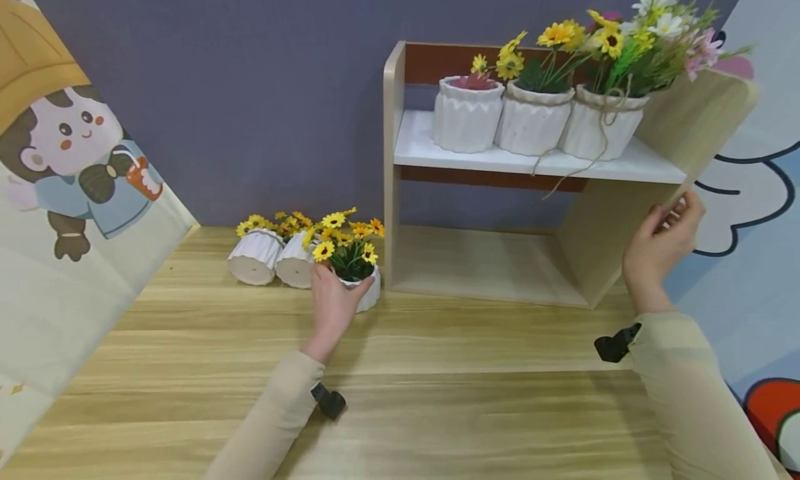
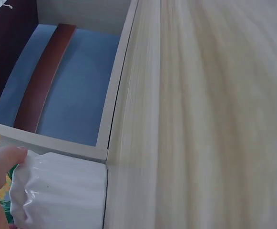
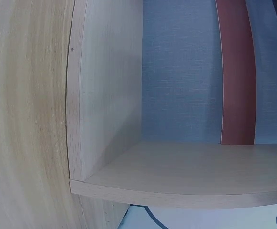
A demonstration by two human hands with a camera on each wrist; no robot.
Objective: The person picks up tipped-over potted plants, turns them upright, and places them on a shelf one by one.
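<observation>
My left hand point(image 1: 337, 296) grips the rim of a white ribbed flowerpot point(image 1: 370, 296) with yellow daisies point(image 1: 344, 240), thumb on the near right side. This pot stands upright on the table, close against the shelf's left side; the left wrist view shows its glossy wall point(image 2: 62, 191) beside the shelf frame point(image 2: 47, 144). On the right, my other hand point(image 1: 662, 247) holds the front edge of the shelf's right side panel point(image 1: 644, 230) between thumb and curled fingers. Only a sliver of that hand enters the right wrist view.
Two white pots point(image 1: 255, 258) with yellow flowers lie tipped on the table point(image 1: 400, 383), left of the gripped one. Three white pots point(image 1: 469, 115) with flowers stand on the shelf's upper board point(image 1: 437, 157), twine hanging from one. A grey-blue wall point(image 1: 250, 105) rises behind.
</observation>
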